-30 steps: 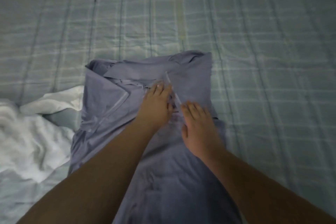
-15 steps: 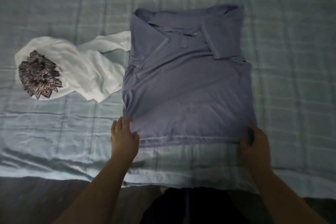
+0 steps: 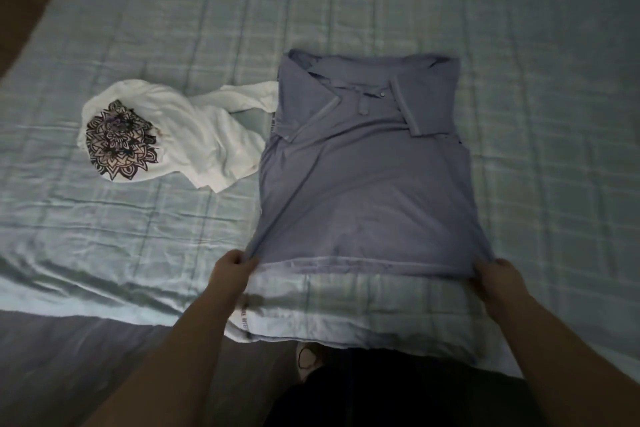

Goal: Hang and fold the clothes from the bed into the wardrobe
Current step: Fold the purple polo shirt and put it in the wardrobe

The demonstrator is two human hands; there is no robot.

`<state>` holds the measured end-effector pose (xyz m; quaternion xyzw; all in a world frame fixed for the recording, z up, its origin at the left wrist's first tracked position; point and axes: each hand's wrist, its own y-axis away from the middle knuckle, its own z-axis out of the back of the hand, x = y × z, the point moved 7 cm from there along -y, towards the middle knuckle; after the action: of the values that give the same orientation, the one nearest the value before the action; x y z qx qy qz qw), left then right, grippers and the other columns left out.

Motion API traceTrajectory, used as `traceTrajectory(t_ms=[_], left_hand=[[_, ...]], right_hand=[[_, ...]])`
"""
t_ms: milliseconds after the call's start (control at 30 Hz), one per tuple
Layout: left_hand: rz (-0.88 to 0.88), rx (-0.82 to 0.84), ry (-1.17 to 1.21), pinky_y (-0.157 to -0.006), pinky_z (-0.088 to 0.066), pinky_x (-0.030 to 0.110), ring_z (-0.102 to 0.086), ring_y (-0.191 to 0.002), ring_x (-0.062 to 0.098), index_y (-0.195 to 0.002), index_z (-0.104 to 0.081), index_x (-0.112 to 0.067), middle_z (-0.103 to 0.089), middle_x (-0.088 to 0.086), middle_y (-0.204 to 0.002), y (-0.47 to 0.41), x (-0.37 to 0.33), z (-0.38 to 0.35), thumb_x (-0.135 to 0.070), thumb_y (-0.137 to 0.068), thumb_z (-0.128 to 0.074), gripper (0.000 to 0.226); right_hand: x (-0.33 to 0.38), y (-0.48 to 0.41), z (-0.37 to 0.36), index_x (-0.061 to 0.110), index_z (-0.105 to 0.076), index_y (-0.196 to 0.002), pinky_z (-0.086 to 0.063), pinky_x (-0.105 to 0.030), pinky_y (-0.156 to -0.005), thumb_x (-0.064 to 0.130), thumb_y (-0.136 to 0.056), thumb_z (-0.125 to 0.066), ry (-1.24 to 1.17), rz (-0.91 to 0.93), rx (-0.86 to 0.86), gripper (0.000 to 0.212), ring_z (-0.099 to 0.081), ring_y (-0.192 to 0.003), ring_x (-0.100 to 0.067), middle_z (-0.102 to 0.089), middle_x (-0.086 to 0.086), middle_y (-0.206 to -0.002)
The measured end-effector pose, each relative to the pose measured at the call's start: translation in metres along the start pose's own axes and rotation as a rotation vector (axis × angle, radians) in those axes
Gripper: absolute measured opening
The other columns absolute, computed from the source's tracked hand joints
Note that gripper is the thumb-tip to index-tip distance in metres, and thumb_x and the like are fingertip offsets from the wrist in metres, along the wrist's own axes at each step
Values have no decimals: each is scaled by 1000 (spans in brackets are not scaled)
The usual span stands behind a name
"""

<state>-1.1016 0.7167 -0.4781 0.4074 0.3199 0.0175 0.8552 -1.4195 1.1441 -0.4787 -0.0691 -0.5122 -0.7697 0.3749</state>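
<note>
Shirt (image 3: 367,184) lies flat by the near edge of the bed (image 3: 519,45), collar pointing away, left hand (image 3: 230,270) and right hand (image 3: 495,277) each pinching a hem corner; advise lifting both corners level, hem kept taut, and laying it at the collar so the fold lands square.

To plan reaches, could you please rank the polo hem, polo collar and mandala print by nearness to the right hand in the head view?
1. Polo hem, pinched by the right hand.
2. Polo collar, straight ahead.
3. Mandala print, far left.
</note>
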Motion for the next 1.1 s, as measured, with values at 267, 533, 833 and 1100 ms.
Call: traceTrajectory(t_ms=[267,533,833,1100], left_hand=[[111,275,506,-73,-51,38,-62,-73,21,-95,-58,-7,-66,11,-83,74,-13,38,-14,-96,-62,9],[168,218,539,-66,-61,44,-57,-71,29,-95,-55,5,-59,23,-87,100,22,67,3,-95,-58,5],[156,320,524,-57,-59,30,-47,-63,20,-96,-57,9,-51,17,-76,130,63,53,5,-100,-45,13],[55,240,583,-71,-62,37,-71,-74,29,-121,-54,-5,-70,26,-98,125,5,66,0,-96,-58,25]], right_hand=[[12,100,67,-4,-51,-126,-59,-29,-62,0,-98,-48,-319,38,56,28,-59,-78,-22,-56,-15,-103],[-27,157,105,4,-50,-117,-57,-27,-44,-2,-100,-46,-531,-120,32,19,-58,-78,-24,-58,-17,-101],[-73,181,85,9,-58,-95,-47,-32,-92,7,-101,-49,-650,-165,97,11,-61,-92,-21,-61,-13,-103],[-25,173,80,0,-53,-125,-56,-33,-81,5,-98,-48,-575,-29,87,28,-63,-89,-21,-59,-17,-116]])
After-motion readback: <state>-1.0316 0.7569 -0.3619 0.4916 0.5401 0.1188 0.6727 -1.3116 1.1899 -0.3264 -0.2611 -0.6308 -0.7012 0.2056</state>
